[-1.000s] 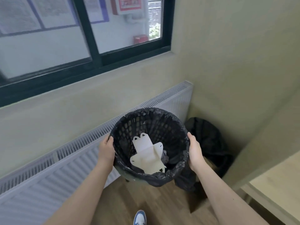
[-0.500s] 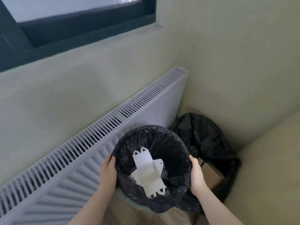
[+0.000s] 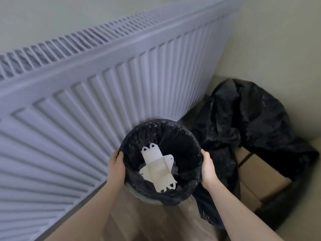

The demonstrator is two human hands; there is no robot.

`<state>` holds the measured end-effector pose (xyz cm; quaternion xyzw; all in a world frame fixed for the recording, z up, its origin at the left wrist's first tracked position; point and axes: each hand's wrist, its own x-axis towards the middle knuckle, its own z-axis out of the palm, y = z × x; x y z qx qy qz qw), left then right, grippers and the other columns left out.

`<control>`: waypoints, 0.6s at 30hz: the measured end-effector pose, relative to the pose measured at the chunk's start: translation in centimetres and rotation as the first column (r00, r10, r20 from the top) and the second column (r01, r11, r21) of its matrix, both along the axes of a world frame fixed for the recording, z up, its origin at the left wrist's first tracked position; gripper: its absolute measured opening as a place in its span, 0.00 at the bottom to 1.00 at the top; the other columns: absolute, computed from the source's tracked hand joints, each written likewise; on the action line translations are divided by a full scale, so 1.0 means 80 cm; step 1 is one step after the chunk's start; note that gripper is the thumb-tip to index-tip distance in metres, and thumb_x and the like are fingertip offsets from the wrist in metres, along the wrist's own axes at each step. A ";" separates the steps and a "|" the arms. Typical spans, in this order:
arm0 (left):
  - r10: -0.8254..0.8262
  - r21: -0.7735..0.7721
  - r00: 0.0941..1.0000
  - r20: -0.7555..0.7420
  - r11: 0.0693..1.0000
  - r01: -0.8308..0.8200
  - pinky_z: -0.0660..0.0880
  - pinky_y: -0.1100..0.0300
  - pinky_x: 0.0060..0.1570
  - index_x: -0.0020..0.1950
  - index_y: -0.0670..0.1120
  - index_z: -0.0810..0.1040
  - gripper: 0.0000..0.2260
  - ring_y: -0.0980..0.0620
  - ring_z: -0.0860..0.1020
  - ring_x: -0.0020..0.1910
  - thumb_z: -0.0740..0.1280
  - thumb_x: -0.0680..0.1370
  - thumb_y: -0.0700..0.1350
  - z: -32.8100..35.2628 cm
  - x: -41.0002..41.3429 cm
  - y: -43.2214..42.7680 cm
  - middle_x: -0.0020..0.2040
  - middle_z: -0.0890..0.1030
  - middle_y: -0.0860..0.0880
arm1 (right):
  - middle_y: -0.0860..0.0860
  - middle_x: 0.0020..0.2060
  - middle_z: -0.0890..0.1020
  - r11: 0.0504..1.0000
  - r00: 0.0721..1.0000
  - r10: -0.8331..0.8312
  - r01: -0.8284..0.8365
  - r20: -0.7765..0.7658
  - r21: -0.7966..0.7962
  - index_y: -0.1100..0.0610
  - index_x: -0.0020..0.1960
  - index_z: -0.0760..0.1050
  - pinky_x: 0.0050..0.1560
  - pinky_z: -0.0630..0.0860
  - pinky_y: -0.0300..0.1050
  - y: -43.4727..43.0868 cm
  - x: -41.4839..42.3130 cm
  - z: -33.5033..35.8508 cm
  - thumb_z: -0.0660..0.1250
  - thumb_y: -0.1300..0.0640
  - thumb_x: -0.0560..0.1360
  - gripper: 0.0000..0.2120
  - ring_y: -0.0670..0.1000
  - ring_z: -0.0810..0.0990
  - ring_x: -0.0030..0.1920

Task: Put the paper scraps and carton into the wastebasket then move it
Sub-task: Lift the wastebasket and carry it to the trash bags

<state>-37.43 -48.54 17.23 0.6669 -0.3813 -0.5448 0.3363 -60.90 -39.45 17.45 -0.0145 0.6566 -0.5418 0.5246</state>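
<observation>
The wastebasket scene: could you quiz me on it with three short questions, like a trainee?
1. True or false: both hands grip the wastebasket at its rim.
2. What lies inside it? A) a flattened white carton B) a glass bottle C) nothing
3. Fill in: the white ribbed thing behind the basket is a ____.

Key
1. True: the left hand and the right hand hold opposite sides.
2. A: the carton rests on the black liner.
3. Radiator.
</observation>
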 end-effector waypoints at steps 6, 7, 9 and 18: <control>0.014 0.005 0.999 -0.035 1.000 -0.014 0.66 0.48 0.69 0.67 0.45 0.69 0.16 0.46 0.72 0.64 0.55 0.81 0.45 -0.091 -0.011 -0.017 0.63 0.75 0.47 | 0.55 0.51 0.83 1.000 0.999 0.007 -0.007 -0.040 -0.006 0.58 0.58 0.78 0.54 0.75 0.50 -0.011 -0.010 -0.094 0.52 0.47 0.79 0.22 0.54 0.81 0.52; 0.010 -0.004 0.999 -0.047 1.000 -0.010 0.66 0.50 0.68 0.67 0.44 0.70 0.16 0.47 0.72 0.62 0.55 0.81 0.44 -0.102 -0.015 -0.020 0.61 0.75 0.47 | 0.55 0.50 0.83 1.000 0.999 0.004 -0.004 -0.053 -0.004 0.57 0.57 0.78 0.54 0.75 0.50 -0.012 -0.014 -0.105 0.52 0.47 0.79 0.21 0.54 0.81 0.52; -0.014 -0.011 0.998 -0.056 1.000 0.014 0.67 0.52 0.66 0.67 0.43 0.70 0.16 0.48 0.72 0.61 0.55 0.81 0.43 -0.123 -0.020 -0.024 0.61 0.75 0.47 | 0.55 0.51 0.83 1.000 0.998 0.000 -0.001 -0.069 -0.007 0.56 0.55 0.78 0.57 0.74 0.51 -0.015 -0.018 -0.126 0.52 0.48 0.79 0.20 0.53 0.80 0.51; -0.039 -0.005 0.996 -0.077 0.999 0.039 0.65 0.46 0.70 0.69 0.45 0.67 0.17 0.46 0.70 0.66 0.54 0.81 0.45 -0.183 -0.015 -0.038 0.66 0.73 0.48 | 0.54 0.49 0.82 1.000 0.996 0.005 -0.006 -0.088 -0.008 0.56 0.56 0.78 0.60 0.73 0.54 -0.025 -0.019 -0.178 0.52 0.48 0.78 0.19 0.54 0.79 0.51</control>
